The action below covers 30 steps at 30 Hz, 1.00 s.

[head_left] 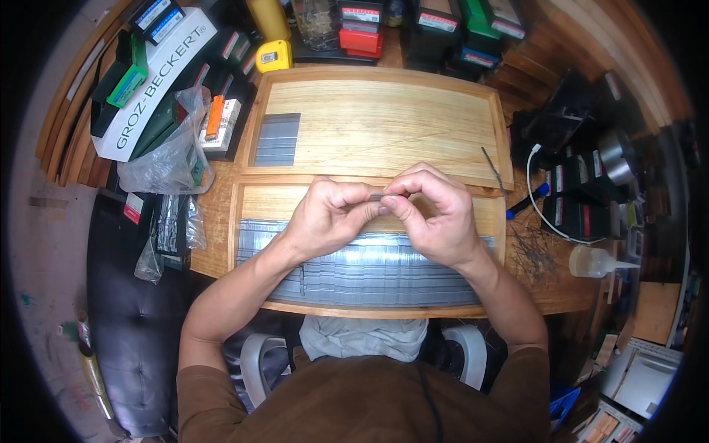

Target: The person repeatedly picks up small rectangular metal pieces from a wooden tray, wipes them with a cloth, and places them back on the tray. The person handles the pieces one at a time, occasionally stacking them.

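Both hands meet over the near wooden tray (pixel 354 313), pinching a thin, dark grey metal piece (pixel 377 197) between thumbs and fingertips. My left hand (pixel 330 210) grips its left end and my right hand (pixel 437 215) its right end; the fingers hide most of it. Below them, a long row of thin grey metal strips (pixel 369 269), packed side by side, fills the front part of this tray. A second wooden tray (pixel 384 71) lies behind it. At that tray's left side sits a small block of similar grey strips (pixel 278 139).
Thin dark wires (pixel 533 251) lie right of the trays, near a blue-and-black tool (pixel 528 201), a white cable (pixel 550 218) and a squeeze bottle (pixel 597 262). A yellow tape measure (pixel 274 56), plastic bag (pixel 173 151) and orange cutter (pixel 215 117) stand behind and left.
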Tool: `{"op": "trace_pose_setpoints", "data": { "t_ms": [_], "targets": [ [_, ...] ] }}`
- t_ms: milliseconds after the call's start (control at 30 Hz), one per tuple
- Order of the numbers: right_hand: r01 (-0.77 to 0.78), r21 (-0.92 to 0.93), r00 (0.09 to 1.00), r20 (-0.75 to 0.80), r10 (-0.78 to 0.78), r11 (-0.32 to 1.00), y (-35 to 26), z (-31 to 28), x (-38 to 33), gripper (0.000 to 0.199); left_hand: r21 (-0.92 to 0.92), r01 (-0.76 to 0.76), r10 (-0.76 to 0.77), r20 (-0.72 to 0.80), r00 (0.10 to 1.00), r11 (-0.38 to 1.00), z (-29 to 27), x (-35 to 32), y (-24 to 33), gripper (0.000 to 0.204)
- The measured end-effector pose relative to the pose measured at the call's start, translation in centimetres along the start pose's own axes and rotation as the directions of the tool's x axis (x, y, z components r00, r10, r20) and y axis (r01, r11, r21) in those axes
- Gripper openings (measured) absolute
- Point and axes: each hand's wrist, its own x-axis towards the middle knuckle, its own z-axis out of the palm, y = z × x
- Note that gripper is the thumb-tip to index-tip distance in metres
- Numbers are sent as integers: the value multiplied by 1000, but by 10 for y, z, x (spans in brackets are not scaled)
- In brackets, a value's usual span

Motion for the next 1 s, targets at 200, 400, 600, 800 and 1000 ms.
{"op": "trace_pose_setpoints", "data": {
  "t_ms": [200, 400, 600, 800, 1000],
  "targets": [
    [8, -10, 1000, -26, -8, 1000, 1, 3, -1, 5, 73, 29, -28, -3, 1000, 997, -3, -1, -3, 16],
    [-48, 14, 993, -102, 50, 999, -4, -20, -5, 3, -64, -10, 6, -59, 998, 998, 8, 6, 4, 16],
    [-337, -503, 933, -63, 355, 796, -80, -124, -36, 2, -13, -7, 6, -53, 999, 1000, 7, -1, 1, 16],
    [-280, -366, 960, -88, 266, 888, -59, -88, -41, 3, -2, -13, 13, -37, 999, 1000, 11, -3, 4, 18],
    [31, -146, 999, -32, -36, 989, -26, -11, 1, 9, 111, -60, 58, 16, 998, 992, 0, -2, 20, 17]
  ]
}}
